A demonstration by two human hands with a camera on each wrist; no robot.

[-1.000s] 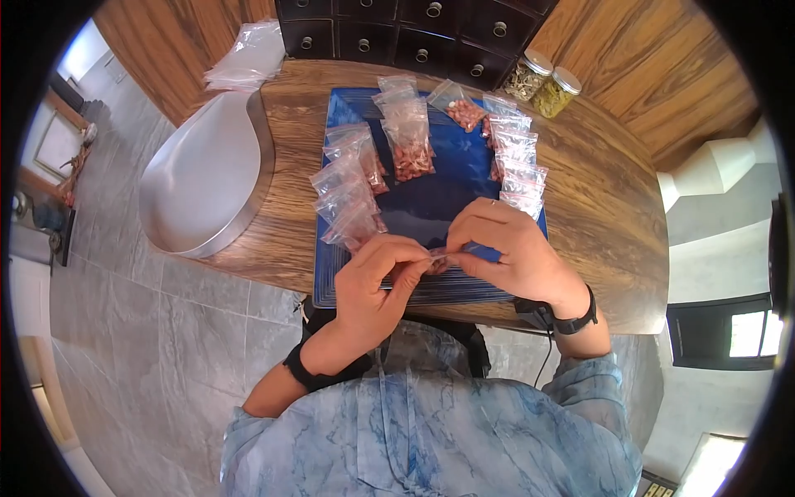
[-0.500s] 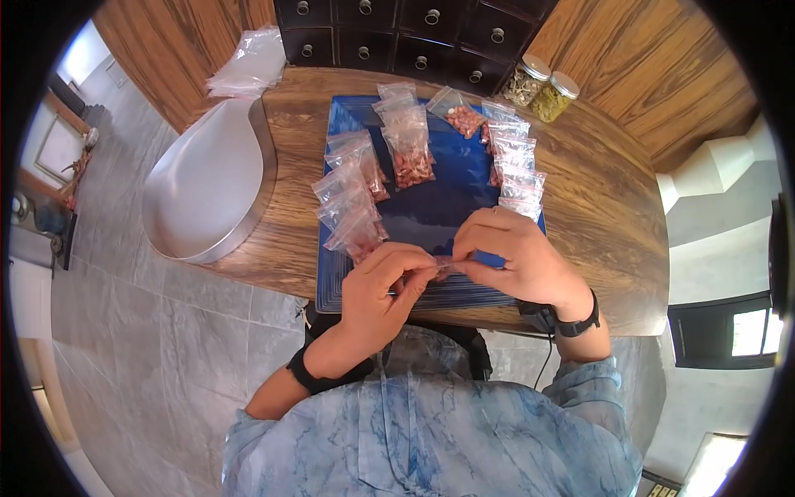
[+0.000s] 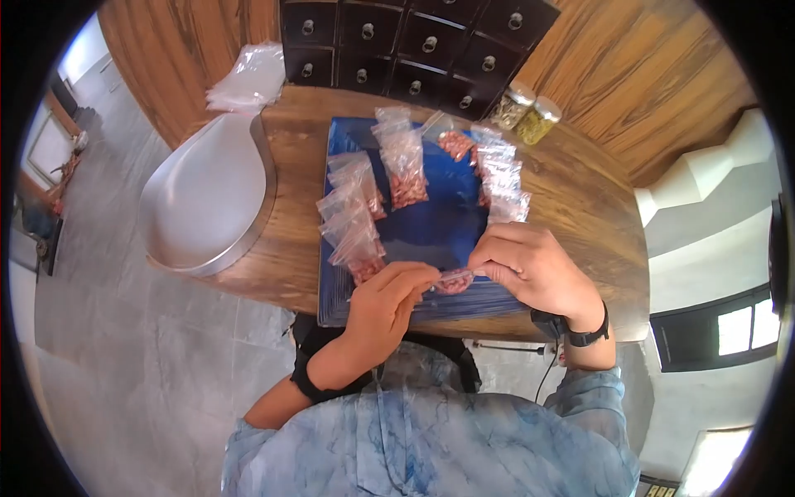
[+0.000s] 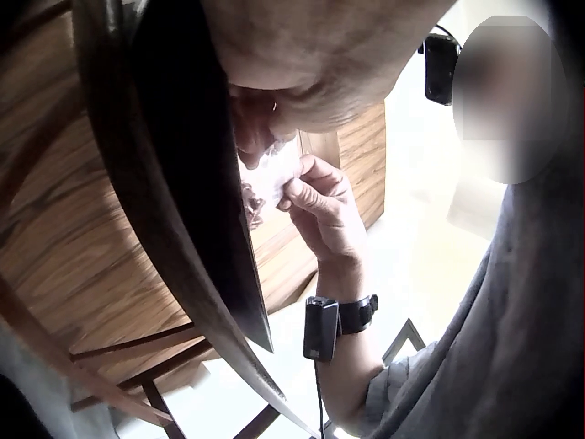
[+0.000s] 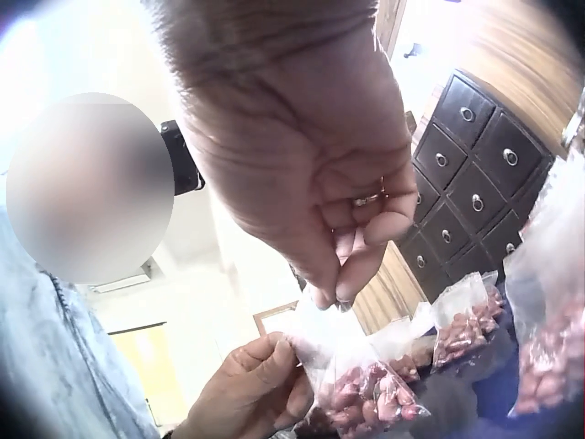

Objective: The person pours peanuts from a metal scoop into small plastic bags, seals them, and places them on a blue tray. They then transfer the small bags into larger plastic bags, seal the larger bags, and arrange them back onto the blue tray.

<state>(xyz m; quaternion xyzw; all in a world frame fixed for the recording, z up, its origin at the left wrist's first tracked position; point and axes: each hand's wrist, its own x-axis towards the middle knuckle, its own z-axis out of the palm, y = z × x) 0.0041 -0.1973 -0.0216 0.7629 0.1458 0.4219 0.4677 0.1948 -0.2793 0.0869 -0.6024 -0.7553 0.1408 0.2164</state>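
Observation:
A small clear zip-lock bag (image 5: 366, 393) of reddish peanuts is held between both hands over the near edge of a blue tray (image 3: 451, 224). My left hand (image 3: 381, 311) pinches its top left corner between thumb and fingers, as the right wrist view shows. At the other end of the bag's top edge, my right hand (image 3: 542, 269) pinches with thumb and forefinger. The peanuts hang at the bottom of the bag. Similar filled bags (image 3: 352, 228) lie overlapping along the tray's left side, more bags (image 3: 403, 166) at its back, and another row (image 3: 501, 178) on the right.
To the left stands a teardrop-shaped metal tray (image 3: 207, 195), with a stack of flat plastic bags (image 3: 248, 79) behind it. A dark cabinet of small drawers (image 3: 406, 54) stands at the back. Two lidded glass jars (image 3: 526, 116) are beside it on the wooden table (image 3: 580, 215).
My hands have drawn apart along the bag's top edge, the right one moving rightward. More of the bag and its peanuts shows between them. The head view has shifted slightly.

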